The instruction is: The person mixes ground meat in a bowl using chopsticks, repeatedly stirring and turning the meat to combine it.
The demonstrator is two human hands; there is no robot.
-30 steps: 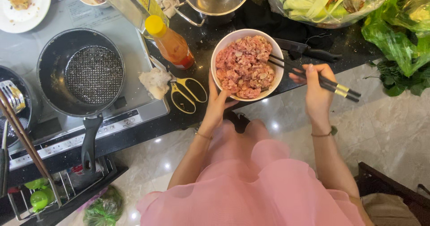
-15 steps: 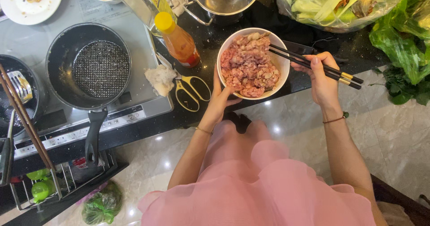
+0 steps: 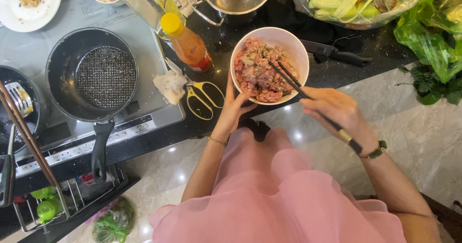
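Right hand [image 3: 339, 113] pinches dark chopsticks [image 3: 308, 96], tips buried in minced meat [image 3: 262, 72] inside the white bowl [image 3: 298, 48], frame upper centre. Left hand [image 3: 233, 110] cups the bowl's lower-left rim. Yellow scissors [image 3: 204, 94] and orange sauce bottle [image 3: 187, 43] just left.

White bowl [image 3: 294, 45], pink minced meat [image 3: 260, 72], dark chopsticks [image 3: 288, 79], orange sauce bottle [image 3: 188, 44] yellow-capped, yellow-handled scissors [image 3: 204, 96].

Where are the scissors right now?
The yellow-handled scissors lie on the black counter, between the orange sauce bottle and the left hand, left of the bowl of mince.
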